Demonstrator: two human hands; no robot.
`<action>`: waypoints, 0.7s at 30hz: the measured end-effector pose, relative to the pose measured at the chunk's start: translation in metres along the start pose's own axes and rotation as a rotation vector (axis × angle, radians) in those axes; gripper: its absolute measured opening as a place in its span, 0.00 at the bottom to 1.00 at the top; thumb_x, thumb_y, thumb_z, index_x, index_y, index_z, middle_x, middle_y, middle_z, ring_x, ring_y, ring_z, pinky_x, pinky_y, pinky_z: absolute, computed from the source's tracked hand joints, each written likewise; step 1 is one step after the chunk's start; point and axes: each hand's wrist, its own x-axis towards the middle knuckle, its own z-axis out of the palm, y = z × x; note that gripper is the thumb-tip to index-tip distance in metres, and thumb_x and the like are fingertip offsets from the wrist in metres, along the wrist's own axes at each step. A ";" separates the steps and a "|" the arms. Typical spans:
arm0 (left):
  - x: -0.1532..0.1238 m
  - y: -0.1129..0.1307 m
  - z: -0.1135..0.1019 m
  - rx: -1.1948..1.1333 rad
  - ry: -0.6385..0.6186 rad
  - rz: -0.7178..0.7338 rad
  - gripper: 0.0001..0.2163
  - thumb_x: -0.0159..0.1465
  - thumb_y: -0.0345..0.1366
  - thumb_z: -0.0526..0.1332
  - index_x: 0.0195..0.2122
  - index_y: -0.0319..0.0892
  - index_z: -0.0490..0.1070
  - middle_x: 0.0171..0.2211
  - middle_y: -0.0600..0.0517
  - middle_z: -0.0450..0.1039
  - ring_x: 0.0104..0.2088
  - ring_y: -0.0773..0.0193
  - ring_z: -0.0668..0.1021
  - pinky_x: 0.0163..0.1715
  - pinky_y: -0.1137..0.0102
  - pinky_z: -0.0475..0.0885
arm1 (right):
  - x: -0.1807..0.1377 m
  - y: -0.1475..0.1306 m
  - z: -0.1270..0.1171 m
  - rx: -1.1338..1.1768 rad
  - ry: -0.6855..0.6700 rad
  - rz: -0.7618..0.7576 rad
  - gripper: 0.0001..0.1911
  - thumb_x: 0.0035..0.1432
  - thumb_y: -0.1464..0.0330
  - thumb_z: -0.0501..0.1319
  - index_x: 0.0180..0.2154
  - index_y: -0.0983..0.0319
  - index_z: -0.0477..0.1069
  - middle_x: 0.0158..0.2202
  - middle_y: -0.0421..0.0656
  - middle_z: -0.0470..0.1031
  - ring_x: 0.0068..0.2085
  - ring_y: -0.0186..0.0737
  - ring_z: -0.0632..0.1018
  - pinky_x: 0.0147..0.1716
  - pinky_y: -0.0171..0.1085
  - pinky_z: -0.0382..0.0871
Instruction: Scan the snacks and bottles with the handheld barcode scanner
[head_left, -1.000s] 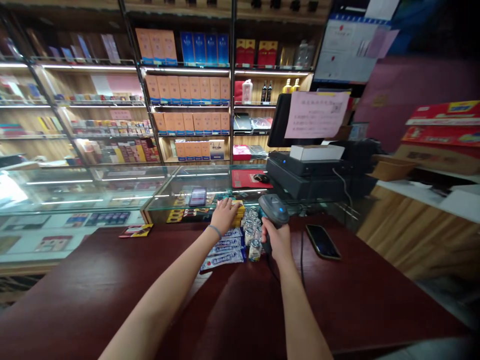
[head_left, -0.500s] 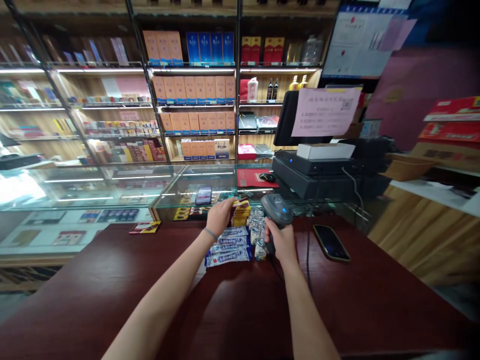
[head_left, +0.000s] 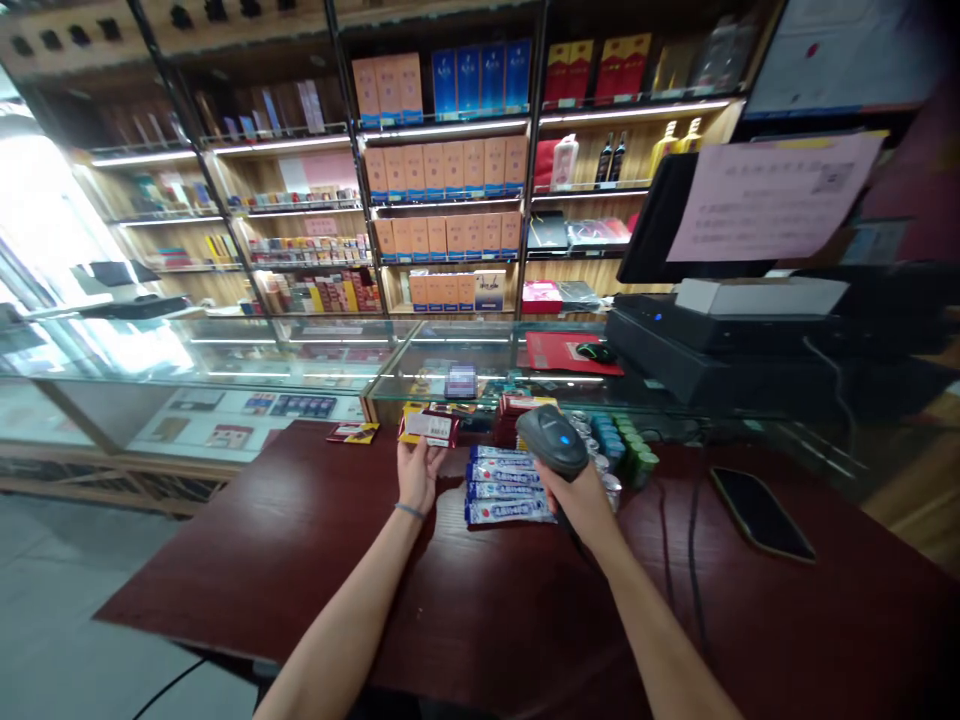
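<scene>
My left hand [head_left: 420,478] grips a small red and yellow snack packet [head_left: 429,427], its barcode side facing me. In my right hand [head_left: 581,500] is a dark grey barcode scanner [head_left: 553,440] with a blue light, its head tilted toward the left. Below the scanner lie several blue and white wrapped snack sticks [head_left: 508,510] in a row on the dark red table. Behind them is a stack of red and yellow packets [head_left: 516,408], partly hidden by the scanner. Another such packet [head_left: 352,433] lies alone at the table's left back edge.
Green cans [head_left: 640,462] stand right of the scanner, with cables trailing across the table nearby. A phone [head_left: 761,512] lies at the right. Behind the table is a glass display counter [head_left: 427,350]; a monitor with a pink paper sign [head_left: 776,200] stands at the right.
My left hand has come away from the stack to the left, now holding a packet. The scanner has turned toward that packet. The view has swung left, showing the green cans.
</scene>
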 end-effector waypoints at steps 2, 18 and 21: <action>0.002 0.001 -0.009 -0.060 0.030 -0.044 0.14 0.65 0.37 0.67 0.48 0.48 0.65 0.49 0.49 0.79 0.44 0.62 0.84 0.52 0.57 0.77 | -0.005 0.004 0.013 -0.041 -0.064 -0.001 0.19 0.54 0.56 0.69 0.45 0.57 0.72 0.21 0.34 0.73 0.17 0.37 0.70 0.18 0.35 0.63; 0.010 -0.002 -0.027 -0.163 0.036 -0.066 0.04 0.71 0.35 0.58 0.46 0.48 0.67 0.47 0.49 0.79 0.50 0.61 0.83 0.59 0.55 0.74 | -0.015 0.013 0.041 -0.288 -0.302 -0.094 0.18 0.48 0.68 0.70 0.44 0.56 0.81 0.38 0.43 0.85 0.41 0.53 0.85 0.34 0.40 0.77; 0.011 0.000 -0.024 -0.141 0.071 -0.080 0.08 0.70 0.34 0.61 0.48 0.49 0.66 0.50 0.49 0.79 0.48 0.62 0.83 0.58 0.55 0.75 | -0.015 0.013 0.040 -0.264 -0.301 -0.067 0.21 0.49 0.68 0.70 0.48 0.57 0.79 0.37 0.43 0.85 0.37 0.50 0.84 0.30 0.38 0.75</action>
